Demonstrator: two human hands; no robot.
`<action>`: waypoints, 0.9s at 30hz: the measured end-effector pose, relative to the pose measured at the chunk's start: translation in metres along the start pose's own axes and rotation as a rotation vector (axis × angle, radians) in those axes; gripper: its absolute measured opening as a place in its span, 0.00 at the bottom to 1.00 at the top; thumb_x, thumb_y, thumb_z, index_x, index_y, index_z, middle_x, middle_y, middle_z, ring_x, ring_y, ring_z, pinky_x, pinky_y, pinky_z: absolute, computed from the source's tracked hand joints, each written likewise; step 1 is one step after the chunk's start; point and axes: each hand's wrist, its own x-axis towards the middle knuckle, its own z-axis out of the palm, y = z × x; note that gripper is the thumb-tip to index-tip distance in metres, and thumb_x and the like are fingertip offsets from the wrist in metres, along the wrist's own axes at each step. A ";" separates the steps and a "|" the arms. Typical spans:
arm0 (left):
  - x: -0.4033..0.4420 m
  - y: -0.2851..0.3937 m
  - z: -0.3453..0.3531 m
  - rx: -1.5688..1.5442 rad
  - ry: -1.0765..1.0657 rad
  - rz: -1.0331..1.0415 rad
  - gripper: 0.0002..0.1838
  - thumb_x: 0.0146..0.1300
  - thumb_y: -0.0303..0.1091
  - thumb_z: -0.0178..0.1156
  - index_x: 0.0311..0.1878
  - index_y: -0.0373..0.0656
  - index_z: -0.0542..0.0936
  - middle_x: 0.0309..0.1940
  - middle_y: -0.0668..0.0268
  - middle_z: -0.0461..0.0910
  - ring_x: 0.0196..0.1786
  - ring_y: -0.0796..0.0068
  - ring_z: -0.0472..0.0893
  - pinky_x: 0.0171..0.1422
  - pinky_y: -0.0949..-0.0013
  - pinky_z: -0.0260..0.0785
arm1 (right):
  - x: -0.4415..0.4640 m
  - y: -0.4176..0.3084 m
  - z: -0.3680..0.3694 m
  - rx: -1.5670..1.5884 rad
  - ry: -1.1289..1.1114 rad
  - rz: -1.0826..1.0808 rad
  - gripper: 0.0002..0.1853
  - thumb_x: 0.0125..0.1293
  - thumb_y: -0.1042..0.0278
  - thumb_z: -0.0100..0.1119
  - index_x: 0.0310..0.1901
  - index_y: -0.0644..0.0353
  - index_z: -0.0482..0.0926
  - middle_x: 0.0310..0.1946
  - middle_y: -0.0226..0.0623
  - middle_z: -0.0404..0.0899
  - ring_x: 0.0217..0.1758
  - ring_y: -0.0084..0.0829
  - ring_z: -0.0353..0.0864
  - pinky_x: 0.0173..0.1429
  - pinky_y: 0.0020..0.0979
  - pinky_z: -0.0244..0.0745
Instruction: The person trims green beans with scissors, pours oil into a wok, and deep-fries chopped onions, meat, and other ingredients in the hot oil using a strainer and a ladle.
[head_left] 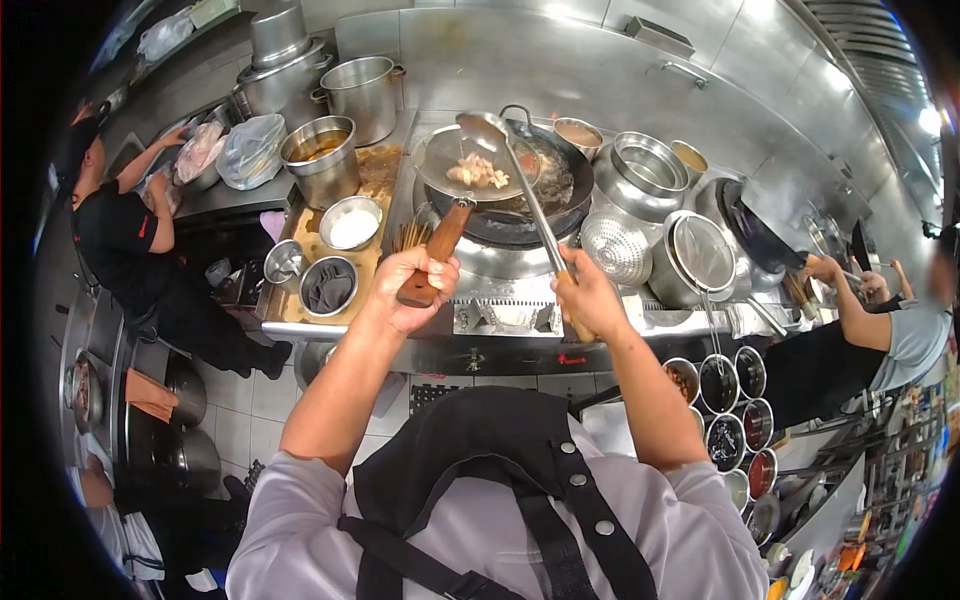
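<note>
My left hand [412, 288] is closed around the wooden handle of a round mesh strainer [436, 152]. Pale, chopped pieces of food [476, 172] lie in its mesh, over the left part of a dark wok [580, 192] on the stove. In my right hand [596, 298] is a long-handled ladle [532, 205], gripped at its wooden end. The ladle's metal bowl is raised at the strainer's far edge; what it contains, if anything, is hidden. Some wet, bubbly liquid shows inside the wok, partly covered by the strainer and ladle.
On the left counter stand a pot of amber liquid [318, 146], a bowl of white contents [350, 224] and smaller metal containers. A perforated ladle [614, 248] and a sieve [703, 250] sit to the right. Co-workers stand at left [115, 205] and right [905, 335].
</note>
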 end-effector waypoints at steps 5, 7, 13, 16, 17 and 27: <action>0.000 -0.002 0.005 0.127 0.027 0.097 0.19 0.51 0.17 0.50 0.49 0.22 0.63 0.30 0.61 0.69 0.31 0.74 0.72 0.35 0.72 0.72 | -0.025 0.005 0.013 0.038 -0.035 0.108 0.31 0.67 0.75 0.59 0.71 0.51 0.64 0.23 0.31 0.74 0.17 0.22 0.71 0.22 0.27 0.68; 0.006 0.002 0.004 0.004 0.072 0.037 0.25 0.54 0.14 0.50 0.58 0.26 0.66 0.38 0.51 0.73 0.30 0.75 0.73 0.31 0.75 0.73 | -0.007 0.015 0.002 0.120 -0.073 0.086 0.31 0.67 0.75 0.60 0.71 0.51 0.63 0.23 0.31 0.73 0.17 0.22 0.71 0.22 0.27 0.68; 0.033 -0.005 -0.002 0.401 0.199 0.273 0.18 0.53 0.15 0.49 0.50 0.30 0.65 0.35 0.54 0.70 0.28 0.71 0.73 0.30 0.68 0.71 | -0.009 0.019 -0.020 0.123 0.132 0.005 0.31 0.67 0.77 0.59 0.71 0.56 0.62 0.26 0.30 0.73 0.21 0.21 0.71 0.24 0.26 0.71; 0.052 -0.010 0.004 0.628 0.312 0.429 0.12 0.53 0.15 0.49 0.42 0.33 0.63 0.28 0.56 0.71 0.23 0.68 0.73 0.26 0.66 0.70 | 0.006 0.035 -0.036 0.153 0.210 0.000 0.30 0.67 0.76 0.57 0.70 0.52 0.62 0.25 0.30 0.73 0.19 0.21 0.69 0.22 0.26 0.66; 0.062 -0.004 -0.005 0.734 0.318 0.428 0.13 0.53 0.16 0.49 0.43 0.34 0.63 0.26 0.57 0.71 0.21 0.67 0.73 0.24 0.65 0.70 | 0.008 0.041 -0.038 0.152 0.209 -0.003 0.30 0.67 0.76 0.57 0.70 0.52 0.62 0.25 0.30 0.73 0.19 0.21 0.69 0.22 0.26 0.66; 0.102 0.038 -0.020 0.332 0.406 0.103 0.10 0.51 0.16 0.53 0.37 0.32 0.67 0.29 0.54 0.69 0.22 0.70 0.71 0.26 0.70 0.72 | -0.020 0.062 -0.043 0.227 0.209 0.053 0.35 0.65 0.77 0.59 0.73 0.61 0.58 0.26 0.33 0.74 0.20 0.22 0.71 0.23 0.27 0.71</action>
